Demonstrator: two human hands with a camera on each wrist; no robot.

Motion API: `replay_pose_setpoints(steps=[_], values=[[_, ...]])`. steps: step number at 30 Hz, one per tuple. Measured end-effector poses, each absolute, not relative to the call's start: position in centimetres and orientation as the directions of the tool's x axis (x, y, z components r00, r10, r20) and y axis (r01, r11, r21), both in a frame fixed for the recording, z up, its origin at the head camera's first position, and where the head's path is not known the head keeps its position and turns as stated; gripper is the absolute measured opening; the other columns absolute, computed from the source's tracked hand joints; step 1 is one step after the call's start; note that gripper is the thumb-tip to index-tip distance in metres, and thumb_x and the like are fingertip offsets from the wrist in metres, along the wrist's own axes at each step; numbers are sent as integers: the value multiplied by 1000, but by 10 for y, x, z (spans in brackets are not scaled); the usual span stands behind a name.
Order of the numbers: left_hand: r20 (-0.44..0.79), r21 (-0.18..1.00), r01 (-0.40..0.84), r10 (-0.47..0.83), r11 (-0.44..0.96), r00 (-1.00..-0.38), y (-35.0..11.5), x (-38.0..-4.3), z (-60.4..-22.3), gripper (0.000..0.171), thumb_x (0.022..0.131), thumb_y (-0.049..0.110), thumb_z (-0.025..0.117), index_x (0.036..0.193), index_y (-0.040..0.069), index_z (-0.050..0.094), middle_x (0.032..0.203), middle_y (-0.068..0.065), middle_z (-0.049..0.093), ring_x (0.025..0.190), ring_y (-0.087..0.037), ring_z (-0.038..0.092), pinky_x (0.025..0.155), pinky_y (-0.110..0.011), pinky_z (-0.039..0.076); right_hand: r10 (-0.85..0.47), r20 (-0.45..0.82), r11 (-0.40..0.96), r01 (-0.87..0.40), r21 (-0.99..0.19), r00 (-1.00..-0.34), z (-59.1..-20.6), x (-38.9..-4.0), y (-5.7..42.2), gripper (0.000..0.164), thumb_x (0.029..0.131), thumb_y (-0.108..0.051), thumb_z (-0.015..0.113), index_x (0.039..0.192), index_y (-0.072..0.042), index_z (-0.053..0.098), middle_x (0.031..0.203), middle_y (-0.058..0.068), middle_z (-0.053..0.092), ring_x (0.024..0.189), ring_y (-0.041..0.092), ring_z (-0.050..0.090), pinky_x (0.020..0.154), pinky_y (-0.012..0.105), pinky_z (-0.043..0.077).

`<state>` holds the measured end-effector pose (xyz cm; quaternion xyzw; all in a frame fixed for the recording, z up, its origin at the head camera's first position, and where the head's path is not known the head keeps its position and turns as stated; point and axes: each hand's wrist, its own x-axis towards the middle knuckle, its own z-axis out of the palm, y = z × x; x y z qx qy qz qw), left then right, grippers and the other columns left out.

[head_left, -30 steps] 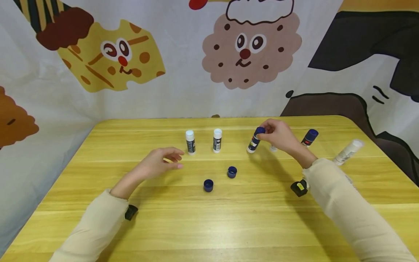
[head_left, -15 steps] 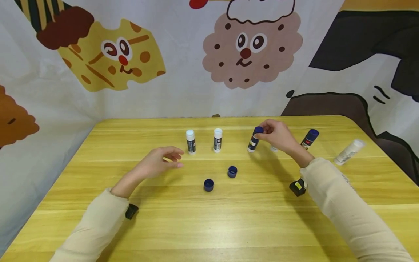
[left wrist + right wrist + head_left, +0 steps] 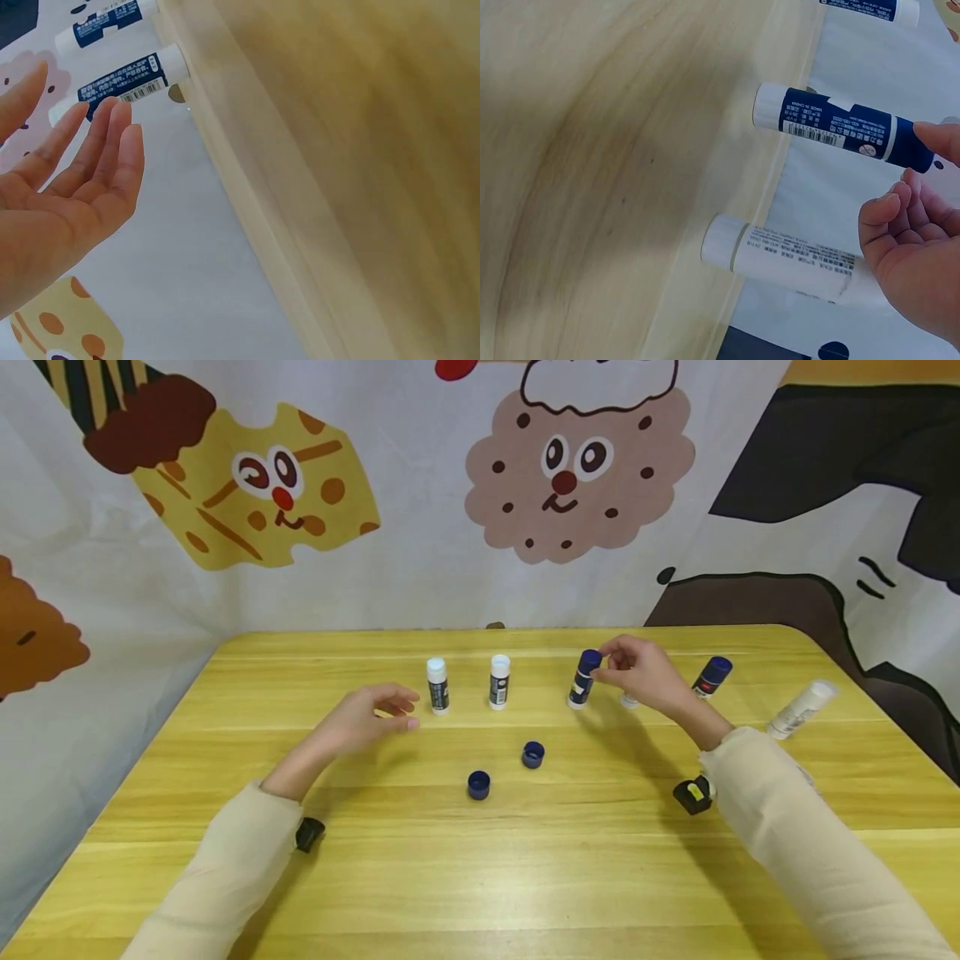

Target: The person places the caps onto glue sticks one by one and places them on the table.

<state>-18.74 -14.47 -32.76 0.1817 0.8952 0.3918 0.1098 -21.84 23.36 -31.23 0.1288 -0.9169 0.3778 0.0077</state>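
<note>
At the back of the table a glue stick with a dark blue cap [image 3: 585, 681] stands upright. My right hand [image 3: 643, 672] is right beside that cap; its thumb [image 3: 936, 139] overlaps the cap in the right wrist view, while the other fingers sit a little apart from it, loosely bent. Two capless glue sticks, one white-topped [image 3: 437, 687] and another [image 3: 498, 682], stand to the left. Just left of them hovers my left hand [image 3: 362, 720], fingers relaxed and holding nothing. Two blue caps [image 3: 478, 786] lie hollow side up in front.
Behind my right hand stands a white glue stick [image 3: 795, 259], mostly hidden in the head view. Further right are another blue-capped glue stick [image 3: 712, 677] and a translucent-capped white one [image 3: 801, 710]. A printed cloth [image 3: 420, 585] hangs behind the table's back edge.
The blue-capped glue stick has gone from tilted to upright. My right hand has loosened and drawn slightly right of it; my left hand has risen a little toward the back.
</note>
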Motion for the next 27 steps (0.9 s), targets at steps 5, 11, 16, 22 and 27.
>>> replay_pose_setpoints(steps=[5,11,16,22,27], values=[[-49,724,243,400,645,-915,-143,-195,-328,40,88,20,63,122,0,55,110,-16,60,103,-31,54,87,-45,42,-255,118,673,-264,-691,-960,-308,-210,238,29,84,-14,67,103,4,54,79,10,51,66,19,45,55,23,38],[-55,726,223,378,650,-924,-141,-205,-328,42,90,22,60,124,-1,52,114,-19,58,104,-33,53,85,-44,44,-323,124,663,-318,-678,-938,-306,-198,237,20,83,-11,67,96,1,57,77,8,53,63,17,47,54,23,40],[-112,738,163,357,655,-928,-135,-215,-328,44,90,23,60,128,3,50,118,-17,55,107,-33,52,85,-44,45,-455,81,632,-385,-673,-887,-311,-191,229,17,83,-10,68,95,-1,61,78,4,56,66,17,51,57,24,44],[-158,748,126,360,652,-919,-127,-224,-331,45,90,22,60,129,4,48,121,-19,53,109,-34,51,87,-44,45,-611,5,575,-448,-685,-792,-322,-190,214,22,82,-8,68,100,1,59,83,2,60,75,16,55,65,28,48],[-164,750,122,362,650,-918,-121,-228,-333,43,89,21,62,126,4,50,120,-19,53,109,-34,51,85,-44,45,-686,-77,557,-454,-695,-723,-332,-191,203,32,81,-10,69,108,2,57,92,7,61,80,15,56,70,30,48]])
